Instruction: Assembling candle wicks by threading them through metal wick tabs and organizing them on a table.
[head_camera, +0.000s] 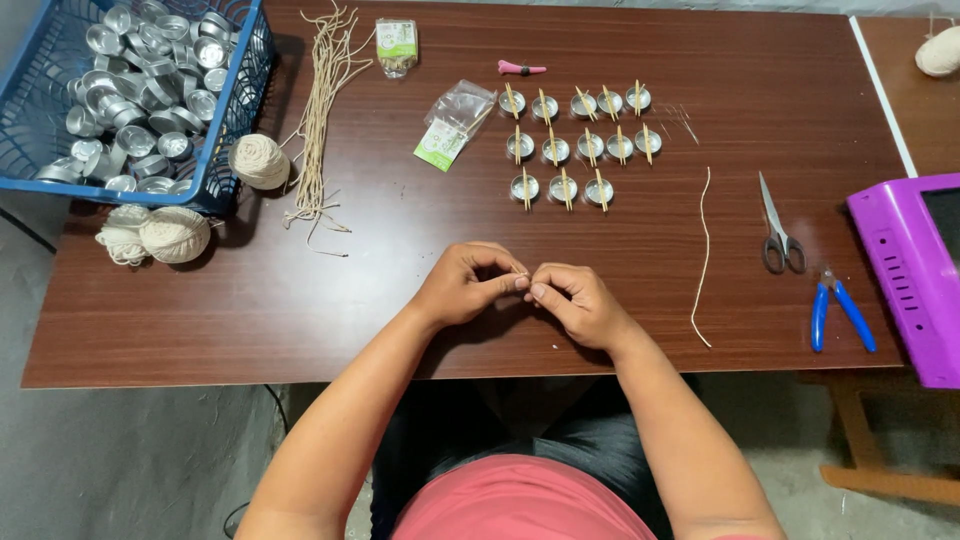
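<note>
Brown table (250, 300): left hand (465, 285), right hand (580, 305) pinch tiny item, orientation indiscernible.

Brown wood table (250, 300), grey concrete floor (130, 460), 2nd table (915, 90) at right.

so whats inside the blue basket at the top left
The blue basket holds a heap of small round silver metal cups, empty and lying at all angles. Whatever sits beneath the top layer is covered, and the basket's far corner is cut off by the frame.
</note>
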